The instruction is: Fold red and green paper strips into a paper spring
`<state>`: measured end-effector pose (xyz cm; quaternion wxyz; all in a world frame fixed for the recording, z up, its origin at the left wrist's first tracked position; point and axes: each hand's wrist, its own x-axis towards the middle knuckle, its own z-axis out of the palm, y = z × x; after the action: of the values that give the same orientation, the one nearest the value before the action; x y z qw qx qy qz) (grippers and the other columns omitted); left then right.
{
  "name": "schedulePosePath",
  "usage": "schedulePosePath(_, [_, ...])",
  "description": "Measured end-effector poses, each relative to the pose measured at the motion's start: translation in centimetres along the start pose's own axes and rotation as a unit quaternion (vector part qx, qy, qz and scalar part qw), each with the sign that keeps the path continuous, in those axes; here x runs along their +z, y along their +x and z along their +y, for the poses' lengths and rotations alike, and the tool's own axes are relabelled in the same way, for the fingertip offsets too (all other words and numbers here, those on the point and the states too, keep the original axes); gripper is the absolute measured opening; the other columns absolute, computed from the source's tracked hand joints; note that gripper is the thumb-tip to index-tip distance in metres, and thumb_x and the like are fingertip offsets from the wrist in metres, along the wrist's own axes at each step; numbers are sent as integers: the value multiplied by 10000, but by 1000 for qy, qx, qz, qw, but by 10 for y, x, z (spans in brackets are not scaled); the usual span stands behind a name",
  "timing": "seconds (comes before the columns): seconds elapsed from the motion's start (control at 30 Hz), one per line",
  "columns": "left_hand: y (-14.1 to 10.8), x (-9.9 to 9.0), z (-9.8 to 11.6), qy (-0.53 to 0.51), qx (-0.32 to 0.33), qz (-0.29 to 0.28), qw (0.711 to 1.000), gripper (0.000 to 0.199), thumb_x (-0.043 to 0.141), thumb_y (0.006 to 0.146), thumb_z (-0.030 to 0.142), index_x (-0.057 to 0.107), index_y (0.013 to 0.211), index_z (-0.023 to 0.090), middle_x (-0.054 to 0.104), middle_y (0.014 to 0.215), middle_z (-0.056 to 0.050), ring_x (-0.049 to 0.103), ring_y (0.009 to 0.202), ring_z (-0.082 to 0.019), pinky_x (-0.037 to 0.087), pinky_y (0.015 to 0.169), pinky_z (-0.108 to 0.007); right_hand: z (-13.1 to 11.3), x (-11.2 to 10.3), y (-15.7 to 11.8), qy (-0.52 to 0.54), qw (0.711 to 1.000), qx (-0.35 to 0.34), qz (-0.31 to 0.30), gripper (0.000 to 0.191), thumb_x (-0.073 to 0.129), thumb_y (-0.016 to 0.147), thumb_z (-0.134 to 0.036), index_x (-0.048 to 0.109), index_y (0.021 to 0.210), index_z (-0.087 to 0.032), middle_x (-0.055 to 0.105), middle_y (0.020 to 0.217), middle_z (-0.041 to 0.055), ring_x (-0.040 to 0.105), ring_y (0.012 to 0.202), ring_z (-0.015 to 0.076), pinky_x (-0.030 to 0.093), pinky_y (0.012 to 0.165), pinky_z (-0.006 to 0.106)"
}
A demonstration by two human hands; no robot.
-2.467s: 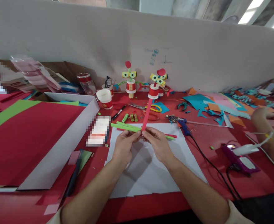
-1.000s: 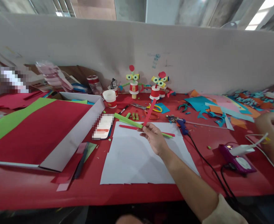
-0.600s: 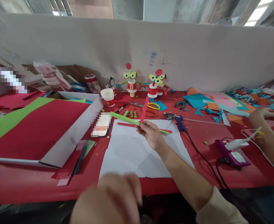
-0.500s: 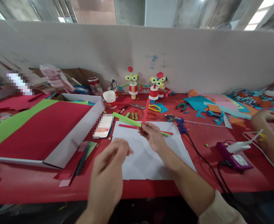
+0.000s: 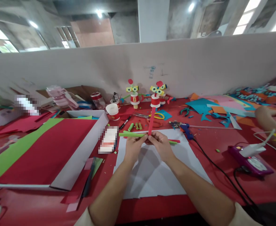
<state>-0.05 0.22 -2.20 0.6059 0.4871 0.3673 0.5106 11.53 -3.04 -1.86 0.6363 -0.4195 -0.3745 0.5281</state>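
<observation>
left hand (image 5: 133, 148) nearly closed, thumb and fingers pinching green strip (image 5: 130, 135) at its inner end. right hand (image 5: 161, 145) also nearly closed, pinching red strip (image 5: 151, 122) at its near end; fingertips of both meet where the strips join. strips held above far part of white paper (image 5: 152, 180).

writing: blue marks on wall (image 5: 93, 67), too faint to read. dark print on left figure's cup, too small to read. phone (image 5: 108, 141) screen pixelated. no brand legible.

direction: red strip's long axis runs away from the person, far end leaning slightly right, toward figures (image 5: 134, 99). green strip runs crosswise, free end to the left. roughly a right angle between them.

counts: one red strip, one green strip in fingers; more red and green strip ends (image 5: 175, 141) show past right hand. two figures plain, a third partly behind the right one. three folded springs (image 5: 136, 126). two cups (image 5: 113, 112), one with glasses (image 5: 115, 97) in it. one marker (image 5: 125, 122), one glue gun (image 5: 186, 130), one pliers (image 5: 184, 111), one purple socket block (image 5: 251, 161).
</observation>
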Motion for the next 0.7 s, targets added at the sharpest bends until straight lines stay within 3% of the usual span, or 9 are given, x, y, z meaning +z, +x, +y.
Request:
schedulePosePath(0.17, [5,-11,-3,-76,-79,-57,992,162,773,599,235,728,732,156,704,704,-31,625,680,-137,495,753,-285,-7,-4,2,43,997,64,-13,222,769,618,-354,692,724,-174,673,652,8,608,601,120,477,622,254])
schedulePosePath(0.27, [7,-11,-4,-144,-126,-25,981,150,790,571,222,703,676,159,687,686,-18,620,665,-120,505,758,-281,-7,-6,3,69,993,91,-12,203,773,616,-330,711,742,-182,685,699,11,615,637,116,456,614,233])
schedulePosePath(0.43, [6,-7,-5,-168,-152,2,974,202,808,516,179,699,684,152,688,698,-18,624,672,-117,506,746,-266,-4,-5,3,62,995,73,-30,182,769,627,-327,722,735,-188,671,708,0,571,642,100,453,653,240])
schedulePosePath(0.7, [5,-5,0,-138,-172,11,975,238,782,516,145,700,739,154,675,698,-5,583,596,-81,483,606,-205,-5,0,1,41,997,48,-32,165,752,648,-317,728,740,-182,672,713,12,548,631,105,454,688,274])
